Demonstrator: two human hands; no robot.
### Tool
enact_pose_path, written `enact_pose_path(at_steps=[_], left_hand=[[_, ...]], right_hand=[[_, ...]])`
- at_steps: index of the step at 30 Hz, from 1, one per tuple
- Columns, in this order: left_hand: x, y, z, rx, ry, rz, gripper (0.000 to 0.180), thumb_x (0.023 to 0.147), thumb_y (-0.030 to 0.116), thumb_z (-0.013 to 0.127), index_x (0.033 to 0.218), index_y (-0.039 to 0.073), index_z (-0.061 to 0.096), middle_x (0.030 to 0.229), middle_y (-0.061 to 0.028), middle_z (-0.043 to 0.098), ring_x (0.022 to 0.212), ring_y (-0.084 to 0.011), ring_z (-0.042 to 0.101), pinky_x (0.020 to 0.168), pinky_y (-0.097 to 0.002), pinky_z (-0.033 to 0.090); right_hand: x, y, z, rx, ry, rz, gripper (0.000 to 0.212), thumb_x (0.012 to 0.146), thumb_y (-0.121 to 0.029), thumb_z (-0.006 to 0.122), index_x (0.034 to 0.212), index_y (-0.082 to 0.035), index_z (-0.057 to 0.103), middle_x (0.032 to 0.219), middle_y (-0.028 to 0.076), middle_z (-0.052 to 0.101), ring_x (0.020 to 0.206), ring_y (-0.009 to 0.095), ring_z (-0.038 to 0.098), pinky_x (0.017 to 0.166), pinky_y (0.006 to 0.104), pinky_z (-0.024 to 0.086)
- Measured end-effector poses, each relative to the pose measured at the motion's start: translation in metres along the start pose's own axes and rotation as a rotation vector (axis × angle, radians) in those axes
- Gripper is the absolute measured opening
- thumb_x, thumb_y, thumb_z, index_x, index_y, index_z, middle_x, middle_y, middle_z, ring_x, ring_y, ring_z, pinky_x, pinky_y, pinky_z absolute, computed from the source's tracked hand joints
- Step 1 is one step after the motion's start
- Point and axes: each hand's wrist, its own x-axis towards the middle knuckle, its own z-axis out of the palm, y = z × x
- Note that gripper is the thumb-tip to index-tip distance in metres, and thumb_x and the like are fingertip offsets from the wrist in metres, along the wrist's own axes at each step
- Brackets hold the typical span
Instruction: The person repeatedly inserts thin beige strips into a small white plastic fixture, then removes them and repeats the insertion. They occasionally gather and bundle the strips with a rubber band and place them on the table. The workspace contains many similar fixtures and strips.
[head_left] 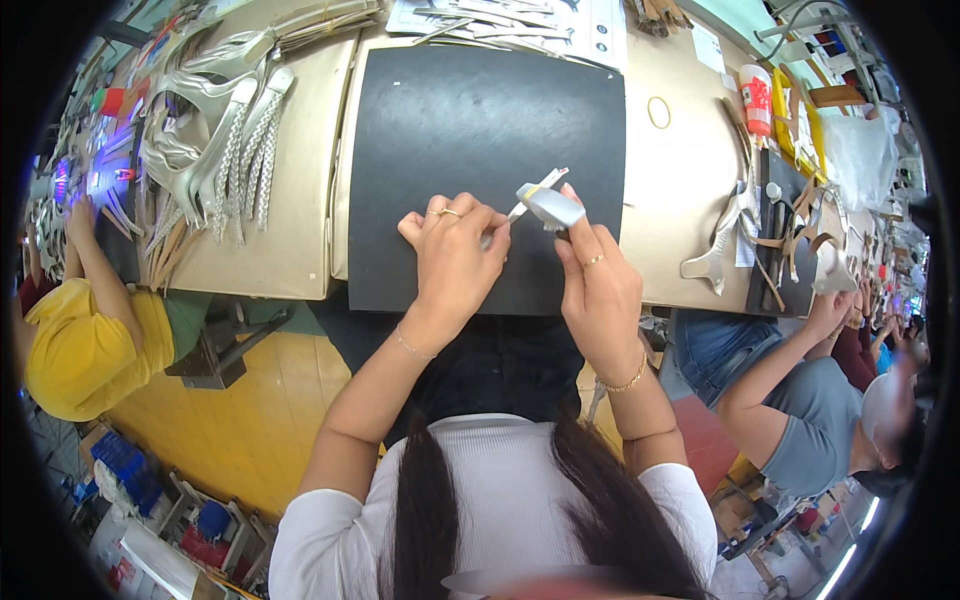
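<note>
Centrally, noted a black mat [480, 110] on a tan worktop [665, 185], with silvery braided straps [263, 160] to the left and a rubber band [658, 112] to the right. Observed a person in yellow [85, 345] far left, a person in grey [815, 425] far right. Over the mat, found the left hand [455, 245] curled, pinching a pale strip [552, 179]; found the right hand [603, 275] pinching a grey piece [550, 207] across that strip, with forearms [375, 400] angled inward.

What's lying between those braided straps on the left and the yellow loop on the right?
In the head view, the black mat, between the braided straps and yellow loop, with tan tabletop either side.
</note>
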Motion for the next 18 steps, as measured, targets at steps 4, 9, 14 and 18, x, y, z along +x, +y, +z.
enact_pose_path(at_steps=[4, 9, 14, 18], left_hand=[[0.001, 0.001, 0.001, 0.023, -0.003, 0.005, 0.006, 0.083, 0.015, 0.078, 0.08, 0.01, 0.076, 0.082, 0.0023, 0.066, 0.088, -0.0195, 0.056, 0.088, -0.0406, 0.028], [0.0, 0.0, 0.001, 0.022, 0.006, 0.021, 0.006, 0.083, 0.016, 0.079, 0.082, 0.01, 0.076, 0.083, 0.0027, 0.065, 0.086, -0.0194, 0.056, 0.088, -0.0408, 0.028], [-0.005, -0.001, 0.0, 0.073, 0.039, 0.056, 0.008, 0.083, 0.017, 0.08, 0.088, 0.012, 0.078, 0.084, 0.0035, 0.065, 0.086, -0.0184, 0.056, 0.087, -0.0402, 0.028], [-0.012, -0.002, -0.003, 0.054, 0.075, 0.047, 0.007, 0.083, 0.017, 0.08, 0.087, 0.012, 0.078, 0.084, 0.0041, 0.065, 0.086, -0.0174, 0.056, 0.087, -0.0398, 0.028]], right_hand=[[0.004, 0.0, -0.002, -0.144, -0.203, 0.015, 0.055, 0.096, -0.012, 0.068, 0.149, -0.016, 0.055, 0.081, 0.006, 0.061, 0.062, 0.026, 0.062, 0.054, 0.039, 0.05], [0.002, 0.001, -0.004, 0.015, 0.02, -0.008, 0.056, 0.095, -0.013, 0.069, 0.149, -0.019, 0.055, 0.082, 0.006, 0.061, 0.063, 0.025, 0.064, 0.054, 0.0382, 0.05], [-0.006, 0.005, 0.009, -0.157, -0.138, -0.009, 0.052, 0.097, -0.018, 0.067, 0.148, -0.021, 0.056, 0.078, 0.005, 0.057, 0.059, 0.024, 0.063, 0.053, 0.0389, 0.05], [-0.003, 0.01, 0.011, -0.129, -0.099, -0.022, 0.051, 0.098, -0.019, 0.066, 0.148, -0.021, 0.057, 0.078, 0.006, 0.057, 0.059, 0.025, 0.063, 0.052, 0.0393, 0.05]])
